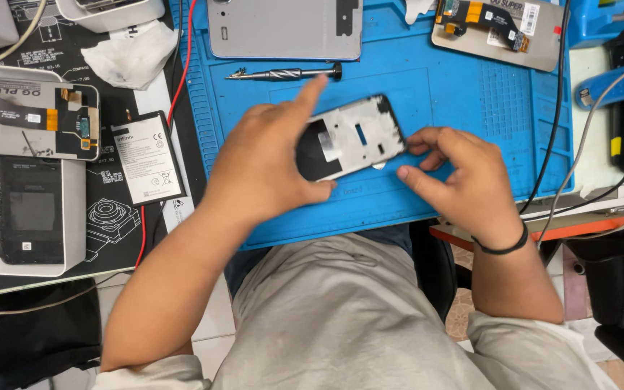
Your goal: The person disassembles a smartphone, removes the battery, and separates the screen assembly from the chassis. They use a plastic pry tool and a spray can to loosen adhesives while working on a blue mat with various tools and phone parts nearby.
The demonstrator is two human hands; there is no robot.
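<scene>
A phone frame [355, 136] with a white inner plate and black rim lies tilted over the blue work mat [456, 87]. My left hand [265, 162] grips its left end, index finger stretched up and thumb under the lower edge. At the frame's right end, my right hand [460, 173] has its fingertips curled against the edge and its thumb pointing at the lower corner. A thin black band circles the right wrist.
A screwdriver [283, 73] lies on the mat above the frame. Behind it rests a grey back cover [283, 29], and a display panel [496, 29] at the top right. Left of the mat are a battery [146, 157], another display [30, 108], a black phone [29, 209] and a crumpled tissue [130, 54]. Cables run along the right side.
</scene>
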